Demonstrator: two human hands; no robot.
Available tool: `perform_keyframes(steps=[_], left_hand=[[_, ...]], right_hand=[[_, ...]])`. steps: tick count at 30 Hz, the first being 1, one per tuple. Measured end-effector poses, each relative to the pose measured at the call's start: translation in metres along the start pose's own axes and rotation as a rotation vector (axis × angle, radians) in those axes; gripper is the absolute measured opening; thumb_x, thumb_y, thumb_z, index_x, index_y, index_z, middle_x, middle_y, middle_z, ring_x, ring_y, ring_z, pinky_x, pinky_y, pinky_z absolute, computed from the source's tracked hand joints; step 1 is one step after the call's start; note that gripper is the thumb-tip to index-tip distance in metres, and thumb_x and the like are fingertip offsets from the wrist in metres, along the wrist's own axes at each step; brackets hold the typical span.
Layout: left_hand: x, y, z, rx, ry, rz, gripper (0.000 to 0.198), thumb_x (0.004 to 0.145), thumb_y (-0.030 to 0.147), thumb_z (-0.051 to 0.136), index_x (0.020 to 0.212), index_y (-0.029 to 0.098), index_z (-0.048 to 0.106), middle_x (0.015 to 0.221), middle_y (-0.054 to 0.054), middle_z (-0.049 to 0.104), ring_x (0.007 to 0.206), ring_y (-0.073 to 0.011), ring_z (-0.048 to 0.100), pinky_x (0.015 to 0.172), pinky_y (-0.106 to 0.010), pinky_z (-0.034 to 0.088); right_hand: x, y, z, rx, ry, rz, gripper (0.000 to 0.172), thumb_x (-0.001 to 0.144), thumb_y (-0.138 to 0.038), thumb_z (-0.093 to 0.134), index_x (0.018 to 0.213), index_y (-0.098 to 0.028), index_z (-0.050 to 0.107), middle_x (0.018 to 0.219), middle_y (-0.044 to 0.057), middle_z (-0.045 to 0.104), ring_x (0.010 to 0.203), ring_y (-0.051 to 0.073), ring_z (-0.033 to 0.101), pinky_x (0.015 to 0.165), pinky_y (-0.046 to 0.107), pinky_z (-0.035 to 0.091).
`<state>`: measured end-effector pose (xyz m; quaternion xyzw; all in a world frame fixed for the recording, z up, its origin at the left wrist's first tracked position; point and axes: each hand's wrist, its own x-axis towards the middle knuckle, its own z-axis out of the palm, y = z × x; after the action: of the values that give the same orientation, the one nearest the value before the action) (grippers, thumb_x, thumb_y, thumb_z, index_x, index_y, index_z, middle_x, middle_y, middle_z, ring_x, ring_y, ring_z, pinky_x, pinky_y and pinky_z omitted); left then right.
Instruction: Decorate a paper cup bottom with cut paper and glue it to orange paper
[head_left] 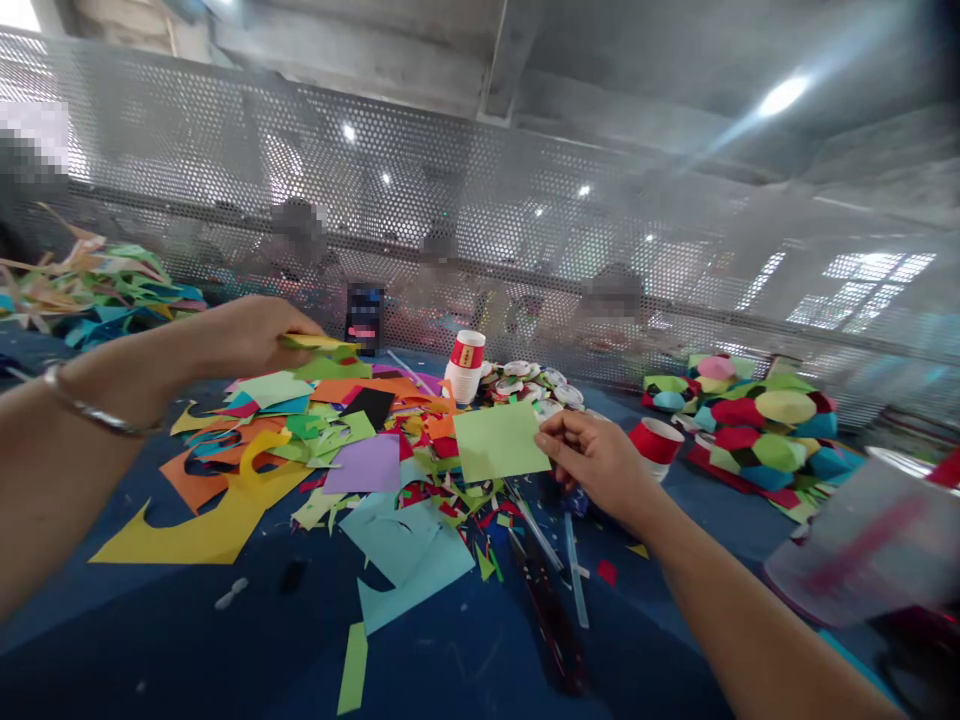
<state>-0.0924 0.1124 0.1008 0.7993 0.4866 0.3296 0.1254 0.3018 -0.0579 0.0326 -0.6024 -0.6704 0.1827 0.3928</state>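
My right hand (596, 458) pinches the right edge of a light green square of paper (499, 440) and holds it just above the table. My left hand (251, 335), raised at the left, is closed on a thin yellow-green strip of paper (322, 343) that sticks out to the right. Between and under both hands lies a heap of coloured paper scraps (330, 450), with a big yellow offcut (202, 525) and pale blue pieces (405, 555) at the front. A metal bangle sits on my left wrist.
A stack of red and white paper cups (465, 367) stands behind the scraps, a single red cup (656, 442) beside my right hand. Coloured paper balls (757, 425) pile at the right. A perforated metal screen (525, 220) closes the back, with people behind it. Pens (574, 565) lie on the blue table (225, 650).
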Motion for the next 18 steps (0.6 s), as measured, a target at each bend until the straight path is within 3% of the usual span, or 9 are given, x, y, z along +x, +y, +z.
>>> perform_keyframes(steps=[2,5,7,11,15,18], left_hand=[[-0.015,-0.018,-0.007,0.264,-0.286,0.037,0.043,0.071,0.018,0.074,0.114,0.019,0.072,0.087,0.007,0.073,0.075,-0.0097,0.06,0.074,-0.017,0.03],[-0.043,-0.035,-0.005,0.343,-0.594,-0.006,0.072,0.065,0.038,0.081,0.134,0.031,0.06,0.123,0.0,0.069,0.104,-0.0228,0.062,0.083,-0.021,0.036],[-0.06,-0.036,-0.001,0.334,-0.634,-0.022,0.079,0.063,0.053,0.081,0.135,0.031,0.058,0.13,-0.005,0.066,0.113,-0.0281,0.059,0.09,-0.026,0.037],[-0.077,-0.027,0.0,0.238,-0.662,-0.005,0.074,0.062,0.061,0.08,0.13,0.041,0.06,0.14,-0.002,0.06,0.127,-0.0318,0.051,0.101,-0.032,0.032],[-0.076,-0.02,0.002,0.297,-0.778,-0.029,0.058,0.066,0.063,0.076,0.117,0.035,0.071,0.12,-0.006,0.07,0.109,-0.0291,0.061,0.09,-0.031,0.039],[-0.065,-0.009,0.009,0.296,-0.72,-0.009,0.05,0.065,0.057,0.079,0.105,0.028,0.077,0.106,-0.009,0.074,0.093,-0.0262,0.065,0.076,-0.027,0.041]], right_hand=[[0.0,-0.002,0.003,0.018,-0.024,0.022,0.02,0.088,-0.043,0.06,0.084,-0.023,0.06,0.06,-0.004,0.055,0.049,0.015,0.058,0.044,0.026,0.051],[-0.001,-0.004,0.009,0.037,-0.056,0.056,0.018,0.087,-0.04,0.061,0.083,-0.023,0.06,0.059,-0.005,0.054,0.048,0.014,0.057,0.043,0.025,0.05],[-0.001,-0.006,0.012,0.049,-0.074,0.079,0.018,0.086,-0.04,0.061,0.082,-0.022,0.06,0.059,-0.005,0.054,0.048,0.014,0.056,0.042,0.025,0.049],[-0.003,-0.008,0.017,0.074,-0.087,0.125,0.018,0.085,-0.039,0.062,0.082,-0.022,0.061,0.057,-0.005,0.053,0.046,0.013,0.055,0.041,0.023,0.047],[-0.003,-0.008,0.02,0.113,-0.087,0.16,0.019,0.085,-0.04,0.062,0.084,-0.021,0.061,0.057,-0.005,0.054,0.044,0.012,0.054,0.039,0.021,0.045],[-0.001,-0.007,0.022,0.145,-0.081,0.179,0.021,0.086,-0.042,0.062,0.085,-0.021,0.061,0.055,-0.006,0.053,0.042,0.01,0.053,0.038,0.02,0.044]])
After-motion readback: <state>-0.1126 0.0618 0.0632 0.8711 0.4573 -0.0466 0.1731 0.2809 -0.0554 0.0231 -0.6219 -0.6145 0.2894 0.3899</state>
